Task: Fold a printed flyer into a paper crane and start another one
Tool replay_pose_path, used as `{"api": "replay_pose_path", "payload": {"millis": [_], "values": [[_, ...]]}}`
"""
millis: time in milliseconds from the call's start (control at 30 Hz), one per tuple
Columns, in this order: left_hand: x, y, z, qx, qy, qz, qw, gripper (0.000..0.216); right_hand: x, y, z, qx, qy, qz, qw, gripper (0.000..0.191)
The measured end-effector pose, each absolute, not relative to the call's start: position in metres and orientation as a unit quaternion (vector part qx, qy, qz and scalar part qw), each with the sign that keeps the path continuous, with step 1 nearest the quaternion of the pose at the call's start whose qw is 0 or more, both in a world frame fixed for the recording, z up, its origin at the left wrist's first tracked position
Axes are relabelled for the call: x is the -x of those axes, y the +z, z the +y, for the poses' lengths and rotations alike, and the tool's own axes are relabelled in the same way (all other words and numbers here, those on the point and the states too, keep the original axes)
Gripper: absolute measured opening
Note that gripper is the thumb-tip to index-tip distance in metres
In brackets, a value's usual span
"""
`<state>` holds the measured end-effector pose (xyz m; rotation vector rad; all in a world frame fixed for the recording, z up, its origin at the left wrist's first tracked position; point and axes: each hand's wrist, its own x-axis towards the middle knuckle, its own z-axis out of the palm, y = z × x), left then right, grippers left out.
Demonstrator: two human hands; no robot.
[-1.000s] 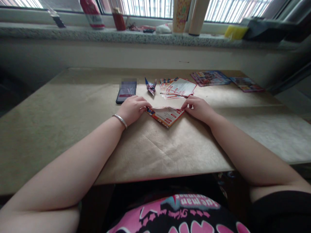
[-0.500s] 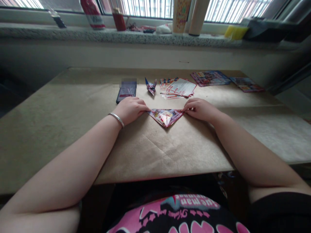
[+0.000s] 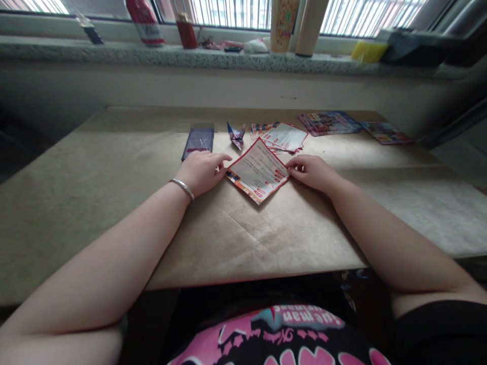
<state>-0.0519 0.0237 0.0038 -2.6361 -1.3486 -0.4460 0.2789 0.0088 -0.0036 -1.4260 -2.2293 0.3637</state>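
A square sheet of printed paper [image 3: 258, 170] lies turned like a diamond on the table in front of me. Its pale, text-covered side with a red edge faces up. My left hand [image 3: 207, 170] is at the left corner, its index finger lifted and its other fingertips closed at the paper's edge. At the opposite corner, my right hand [image 3: 310, 170] pinches the paper between thumb and fingers. Just beyond the sheet stands a folded paper crane [image 3: 236, 136]. A phone [image 3: 198, 141] lies behind my left hand, partly covered by it.
A fanned stack of printed sheets [image 3: 287, 136] lies behind the paper. Farther right are colourful sheets [image 3: 329, 123] and another small pile [image 3: 386, 132]. The windowsill [image 3: 213, 59] beyond the table [image 3: 213, 243] holds a red bottle [image 3: 145, 23], a tall cup [image 3: 283, 25] and other items.
The paper was folded into a triangle with its colourful side showing; now it is spread into a diamond, pale side up. My left index finger has lifted from it.
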Motion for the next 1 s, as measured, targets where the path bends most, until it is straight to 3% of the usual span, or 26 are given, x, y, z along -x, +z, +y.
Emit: {"api": "replay_pose_path", "payload": {"millis": [133,367,600,800,1000], "values": [[0.048,0.007,0.018,0.86,-0.202,-0.462,0.082,0.037,-0.276,-0.004,0.007,0.533,0.146,-0.799,0.239,0.02],[0.035,0.008,0.009,0.941,-0.172,-0.29,-0.001,0.039,-0.273,-0.004,0.005,0.535,0.148,-0.797,0.238,0.014],[0.028,0.005,0.006,0.958,-0.145,-0.245,-0.03,0.051,-0.265,-0.003,0.003,0.537,0.159,-0.797,0.227,0.016],[0.029,0.009,0.004,0.966,-0.122,-0.222,-0.058,0.074,-0.262,-0.003,0.001,0.538,0.156,-0.797,0.228,0.013],[0.028,0.009,0.005,0.97,-0.117,-0.21,-0.027,0.037,-0.262,-0.002,0.001,0.511,0.142,-0.815,0.233,0.008]]}}
